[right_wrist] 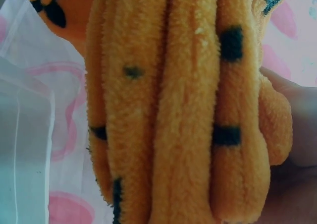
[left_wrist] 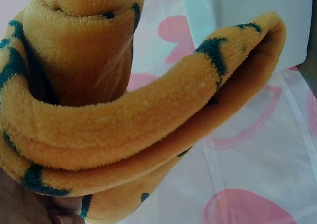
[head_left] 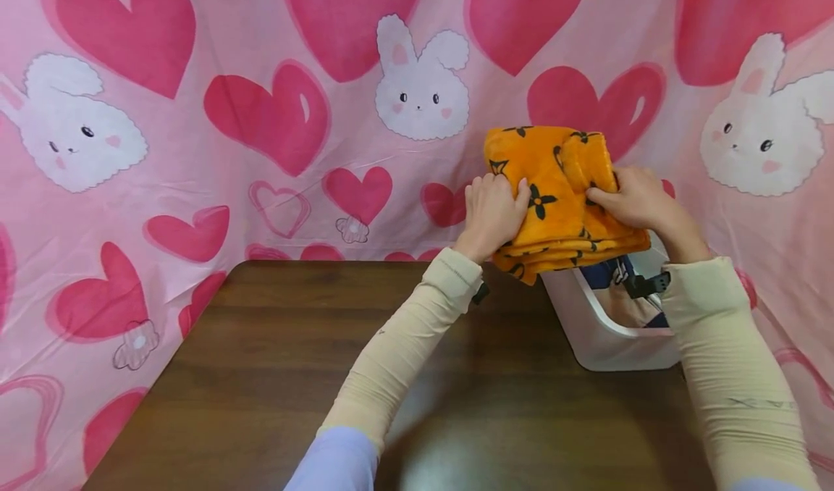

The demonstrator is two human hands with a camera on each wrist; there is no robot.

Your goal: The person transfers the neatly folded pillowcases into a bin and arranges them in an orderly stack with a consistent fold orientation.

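A folded orange plush fabric piece (head_left: 554,194) with a dark flower print is held up over the back right of the table. My left hand (head_left: 493,208) grips its left side, thumb against the front. On the right side my right hand (head_left: 641,198) holds it with the thumb on a rolled fold. Thick stacked layers of the orange fabric (left_wrist: 124,130) fill much of the left wrist view, with part of the left hand (left_wrist: 29,204) at the lower corner. In the right wrist view the folded layers (right_wrist: 188,110) hang close up, partly hiding the right hand (right_wrist: 302,120).
Below the fabric stands a white plastic bin (head_left: 593,332) at the table's right side, with dark blue and beige cloth (head_left: 628,303) inside. The brown wooden table (head_left: 293,375) reaches back to a pink curtain (head_left: 274,13) printed with hearts and bunnies.
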